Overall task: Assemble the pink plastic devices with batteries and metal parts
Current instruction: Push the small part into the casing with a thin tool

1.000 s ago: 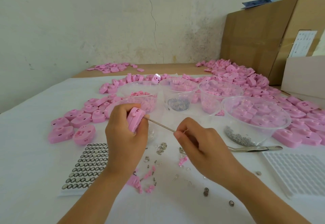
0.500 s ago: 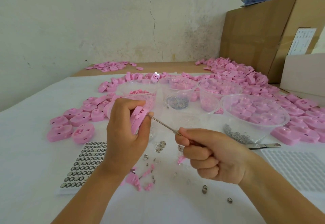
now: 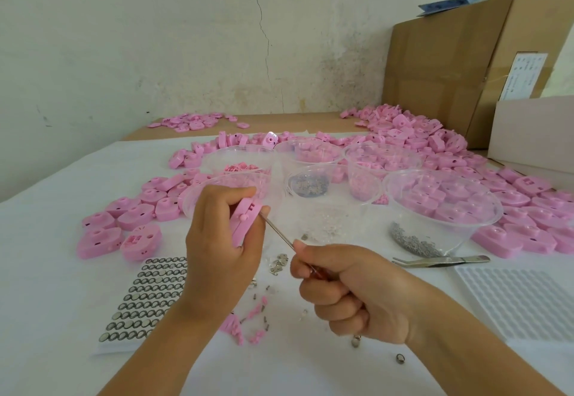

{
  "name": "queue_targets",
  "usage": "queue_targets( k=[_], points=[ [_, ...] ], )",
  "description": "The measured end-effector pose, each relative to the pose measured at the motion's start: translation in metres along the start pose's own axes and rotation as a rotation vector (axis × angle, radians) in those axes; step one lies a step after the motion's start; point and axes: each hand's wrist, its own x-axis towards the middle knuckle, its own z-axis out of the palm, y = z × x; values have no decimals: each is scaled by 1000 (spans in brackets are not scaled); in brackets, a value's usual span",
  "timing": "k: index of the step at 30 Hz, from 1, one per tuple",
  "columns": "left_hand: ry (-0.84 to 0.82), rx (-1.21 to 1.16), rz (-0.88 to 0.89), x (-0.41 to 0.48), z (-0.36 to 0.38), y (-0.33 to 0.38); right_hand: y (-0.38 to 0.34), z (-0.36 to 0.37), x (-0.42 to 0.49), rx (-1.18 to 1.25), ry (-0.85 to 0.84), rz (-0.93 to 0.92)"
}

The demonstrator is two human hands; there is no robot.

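Observation:
My left hand grips a pink plastic device edge-up above the table. In my right hand a thin screwdriver is held in a fist, its metal tip touching the device's side near my left thumb. A sheet of button batteries lies below my left hand. Loose small metal parts and pink bits are scattered on the white table between my arms.
Several clear plastic bowls with pink pieces and metal parts stand behind my hands. Pink devices lie in heaps left, back and right. Tweezers and a white dimpled tray lie at right. Cardboard boxes stand back right.
My right hand has turned from a fingertip pinch into a fist around the screwdriver handle. The pink device has tilted more edge-on in my left hand.

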Motion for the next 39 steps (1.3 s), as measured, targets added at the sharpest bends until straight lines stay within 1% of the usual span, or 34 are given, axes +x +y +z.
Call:
queue_targets(
  k=[1,3,4,5,6,7,8,9,10,11,12,13,15,16,17,18,19,20,22,23,24,25,26,27,29,30,31,33,34,35,36,37,38,39],
  points=[
    [-10,21,-14,-1,1,-1,3,0,4,-172,97,-87],
    [-38,63,-59,-3,3,-1,10,3,9,-769,420,-342],
    [-48,69,-77,-4,4,-1,12,6,10,-940,564,-417],
    [-53,60,-86,-5,5,-1,12,6,11,-987,619,-461],
    [-49,40,-87,-5,5,0,10,3,9,-803,545,-433],
    [-38,14,-82,-4,5,1,6,-2,6,-480,413,-347],
    [-22,-12,-73,-4,4,2,2,-5,4,-179,215,-191],
    [-4,-33,-57,-4,3,4,-2,-7,0,50,53,-68],
    [9,-43,-36,-4,3,4,-6,-7,-3,162,-57,-3],
    [13,-37,-17,-4,3,4,-7,-5,-4,167,-75,0],
    [5,-15,-9,-5,4,4,-5,-5,-1,43,-10,-55],
    [-13,17,-16,-6,5,3,-1,-3,3,-224,120,-151],
    [-49,56,-61,-8,7,1,9,-3,10,-947,461,-387],
    [-60,53,-77,-9,8,1,12,-2,13,-1174,570,-454],
    [-67,38,-88,-9,8,2,15,-2,16,-1230,642,-502],
    [-68,17,-99,-9,8,3,16,-2,16,-1196,666,-535],
    [-63,-8,-113,-9,8,5,16,-4,16,-1056,644,-546],
    [-52,-34,-125,-9,7,6,14,-4,15,-830,581,-506],
    [-26,-68,-126,-8,6,9,7,-3,8,-294,314,-252],
    [-19,-69,-114,-7,5,10,3,-3,5,-83,179,-122],
    [-19,-58,-97,-7,4,11,1,-3,2,35,106,-52],
    [-28,-37,-78,-6,4,10,0,-4,3,63,93,-35],
    [-43,-10,-64,-6,4,9,0,-3,4,-37,149,-80],
    [-58,15,-62,-7,4,8,2,-2,7,-284,265,-185],
    [-77,36,-83,-8,5,6,10,-2,11,-971,552,-401],
    [-82,33,-93,-8,6,7,12,0,13,-1180,648,-437],
    [-86,22,-103,-9,7,7,15,1,14,-1249,699,-466],
    [-97,-8,-130,-9,7,6,19,3,17,-1186,698,-467],
    [-100,-19,-135,-9,7,6,18,4,17,-1061,654,-449],
    [-103,-27,-128,-8,6,7,15,5,14,-843,576,-393],
    [-103,-33,-110,-8,5,7,12,5,11,-564,465,-286],
    [-102,-37,-91,-7,5,8,8,4,8,-295,321,-133],
    [-100,-37,-78,-7,4,9,4,3,4,-88,187,-5],
    [-97,-34,-71,-6,4,9,1,1,1,45,92,56]
  ],
)
